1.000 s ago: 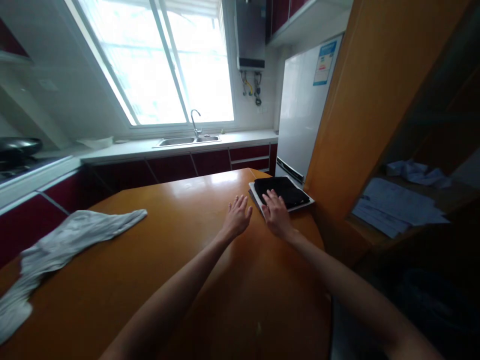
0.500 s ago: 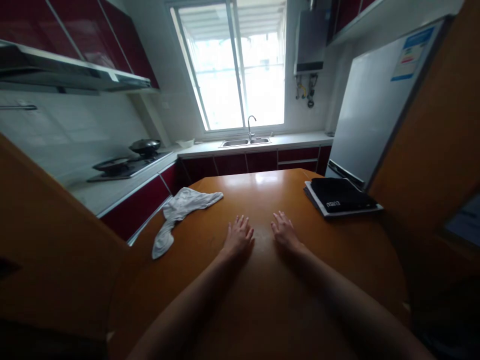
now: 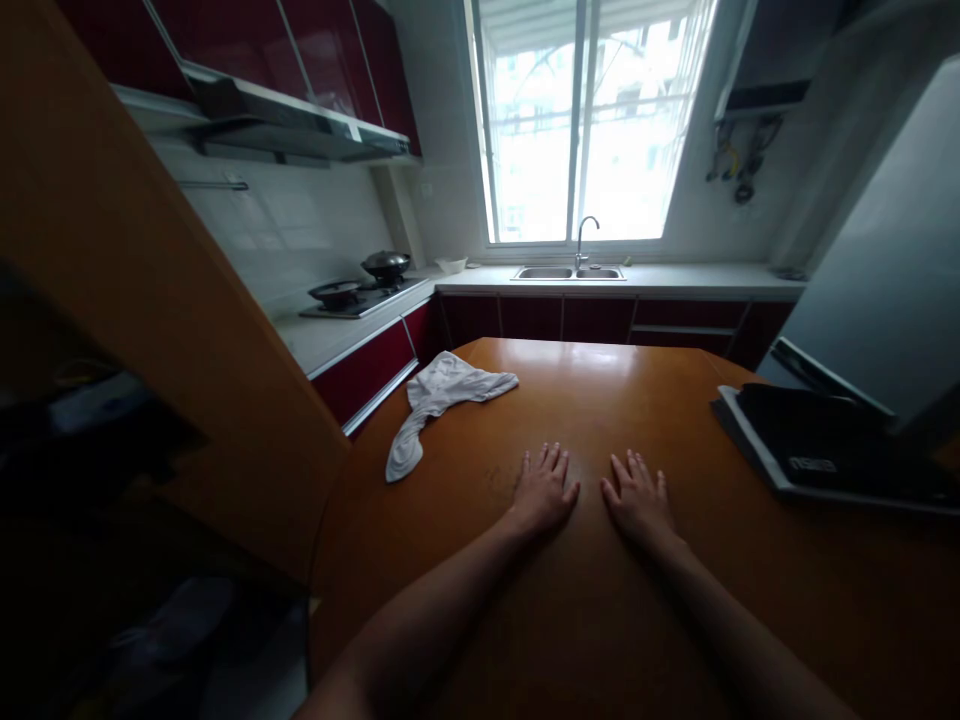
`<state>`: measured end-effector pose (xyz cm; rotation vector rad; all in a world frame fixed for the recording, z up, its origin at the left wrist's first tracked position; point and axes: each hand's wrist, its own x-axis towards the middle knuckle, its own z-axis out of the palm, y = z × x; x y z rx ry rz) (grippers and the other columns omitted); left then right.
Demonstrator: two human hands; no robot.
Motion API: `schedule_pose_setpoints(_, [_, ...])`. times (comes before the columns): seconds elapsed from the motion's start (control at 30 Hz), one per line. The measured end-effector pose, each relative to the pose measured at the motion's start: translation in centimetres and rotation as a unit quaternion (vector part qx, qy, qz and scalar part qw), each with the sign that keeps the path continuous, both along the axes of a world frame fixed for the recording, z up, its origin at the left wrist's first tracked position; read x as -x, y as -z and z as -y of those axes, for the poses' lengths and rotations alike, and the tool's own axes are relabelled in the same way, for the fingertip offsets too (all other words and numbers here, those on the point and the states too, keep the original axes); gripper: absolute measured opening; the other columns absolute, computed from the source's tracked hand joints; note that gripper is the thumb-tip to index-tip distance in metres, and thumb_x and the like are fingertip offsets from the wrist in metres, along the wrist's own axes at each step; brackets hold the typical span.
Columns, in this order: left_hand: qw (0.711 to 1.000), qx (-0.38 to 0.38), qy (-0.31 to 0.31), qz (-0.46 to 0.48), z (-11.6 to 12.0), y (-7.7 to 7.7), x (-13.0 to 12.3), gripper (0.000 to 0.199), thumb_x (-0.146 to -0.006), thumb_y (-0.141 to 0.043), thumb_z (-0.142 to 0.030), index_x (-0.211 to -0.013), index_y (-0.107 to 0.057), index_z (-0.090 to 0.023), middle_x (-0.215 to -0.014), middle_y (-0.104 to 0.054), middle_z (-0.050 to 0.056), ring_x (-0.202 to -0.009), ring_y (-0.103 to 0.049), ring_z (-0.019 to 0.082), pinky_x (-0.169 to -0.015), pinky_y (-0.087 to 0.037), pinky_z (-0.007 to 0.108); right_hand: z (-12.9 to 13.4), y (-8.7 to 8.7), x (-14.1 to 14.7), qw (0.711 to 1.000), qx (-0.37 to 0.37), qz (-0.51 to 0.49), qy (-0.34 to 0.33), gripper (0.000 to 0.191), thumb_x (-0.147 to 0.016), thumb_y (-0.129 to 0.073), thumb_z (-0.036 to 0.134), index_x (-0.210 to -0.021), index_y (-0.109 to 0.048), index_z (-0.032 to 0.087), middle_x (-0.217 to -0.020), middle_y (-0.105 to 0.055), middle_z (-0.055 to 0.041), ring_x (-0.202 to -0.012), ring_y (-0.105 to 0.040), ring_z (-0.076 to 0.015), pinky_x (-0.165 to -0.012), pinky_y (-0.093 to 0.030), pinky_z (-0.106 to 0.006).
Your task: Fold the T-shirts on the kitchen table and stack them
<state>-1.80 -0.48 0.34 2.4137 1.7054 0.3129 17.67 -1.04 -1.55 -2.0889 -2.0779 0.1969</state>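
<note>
Both my hands rest palm down on the brown wooden table [image 3: 570,400]. My left hand [image 3: 544,490] lies flat with its fingers spread, holding nothing. Just to its right, a small gap away, my right hand [image 3: 637,498] is also flat and open. A crumpled white cloth [image 3: 454,385] lies beyond my left hand, toward the table's left edge, with one end trailing nearer. Faint dark marks show on the wood left of my left hand. On the right side sits a folded black item with pale lettering [image 3: 832,440], on top of something white and flat.
A sink with a tap [image 3: 581,250] is under the window at the back. To the left, pans [image 3: 386,265] stand on a gas stove [image 3: 360,298] below a range hood [image 3: 300,130]. A fridge [image 3: 877,270] stands at the right, and a wooden panel [image 3: 210,330] at the left.
The view has swung left, so the room and table things appear further right. My hands remain on the table, fingers now more clearly spread. The cloth and black item lie as before.
</note>
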Motion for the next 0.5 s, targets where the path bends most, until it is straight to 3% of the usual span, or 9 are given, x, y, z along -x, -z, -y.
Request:
schedule_pose_setpoints(0.37, [0.999,0.006,0.011,0.040,0.1,-0.2,0.1,0.064,-0.097,-0.042,-0.051,-0.152,-0.042,-0.019,-0.163,-0.030,0.012,-0.152,-0.021,0.029,-0.123,-0.012,0.056,-0.1,0.9,-0.3,1.000,-0.023,0.019,-0.004,0.064,-0.099,-0.030,0.049,-0.153,-0.041,0.017,-0.164,-0.028,-0.0149,-0.153,-0.018,-0.0267,-0.121,-0.010,-0.056])
schedule_pose_setpoints(0.5, [0.995,0.059,-0.003,0.077,-2.5,-2.9,3.2,0.059,-0.092,-0.056,-0.050,-0.144,-0.054,-0.022,-0.147,-0.056,0.008,-0.138,-0.049,0.025,-0.115,-0.035,0.038,-0.2,1.1,-0.5,1.000,-0.023,0.018,-0.008,0.064,-0.099,-0.029,0.050,-0.154,-0.040,0.018,-0.164,-0.027,-0.0141,-0.153,-0.017,-0.0262,-0.121,-0.010,-0.056])
